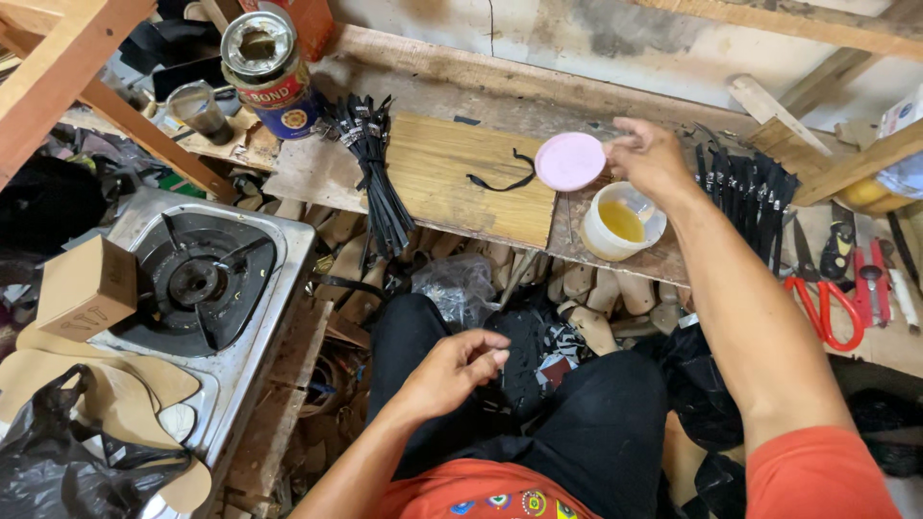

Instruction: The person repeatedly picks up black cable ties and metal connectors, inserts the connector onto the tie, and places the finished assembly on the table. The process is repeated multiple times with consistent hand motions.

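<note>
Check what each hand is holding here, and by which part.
The right hand holds the pink round lid by its right rim, above the tub of yellow glue. The left hand rests curled on the lap; whether its fingers pinch anything cannot be told.

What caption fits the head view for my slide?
Right hand lifts a pink lid beside an open tub of yellow glue; left hand rests on the lap.

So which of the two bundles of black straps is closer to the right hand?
The bundle of black straps right of the right hand, beside the red scissors. The other bundle lies farther off, left of the wooden board.
</note>
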A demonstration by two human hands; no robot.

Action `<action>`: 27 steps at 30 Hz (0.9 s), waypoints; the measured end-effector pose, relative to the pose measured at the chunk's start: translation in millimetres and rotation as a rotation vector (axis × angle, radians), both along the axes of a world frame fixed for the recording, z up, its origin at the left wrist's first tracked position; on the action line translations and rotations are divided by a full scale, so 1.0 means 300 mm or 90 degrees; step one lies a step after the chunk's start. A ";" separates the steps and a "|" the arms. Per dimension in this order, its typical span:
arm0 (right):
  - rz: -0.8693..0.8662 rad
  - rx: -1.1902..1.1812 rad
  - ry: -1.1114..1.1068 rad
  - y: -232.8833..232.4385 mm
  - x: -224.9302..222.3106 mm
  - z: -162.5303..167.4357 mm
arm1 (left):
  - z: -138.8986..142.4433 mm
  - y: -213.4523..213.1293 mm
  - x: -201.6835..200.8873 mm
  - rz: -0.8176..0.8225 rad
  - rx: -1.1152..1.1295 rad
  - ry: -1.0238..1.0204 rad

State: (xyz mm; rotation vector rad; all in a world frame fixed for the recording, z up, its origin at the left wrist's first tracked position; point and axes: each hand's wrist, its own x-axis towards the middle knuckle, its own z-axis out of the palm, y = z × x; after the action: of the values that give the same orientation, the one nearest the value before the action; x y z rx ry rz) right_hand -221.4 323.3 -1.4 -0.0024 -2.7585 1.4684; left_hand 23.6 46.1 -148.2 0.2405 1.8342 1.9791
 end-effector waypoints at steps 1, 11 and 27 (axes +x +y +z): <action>0.023 -0.020 0.030 -0.001 0.003 0.000 | 0.017 -0.002 -0.013 0.002 -0.004 0.013; 0.160 -0.459 0.050 0.239 0.099 -0.036 | 0.150 0.025 -0.178 0.056 -0.107 0.247; -0.104 -0.331 0.472 0.760 0.142 0.185 | 0.152 0.129 -0.765 0.381 -0.390 0.530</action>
State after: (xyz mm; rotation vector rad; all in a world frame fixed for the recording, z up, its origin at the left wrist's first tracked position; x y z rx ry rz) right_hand -178.9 551.2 54.1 0.2467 -1.7262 1.6552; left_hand -206.1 84.9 -102.6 0.3920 3.2645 1.6142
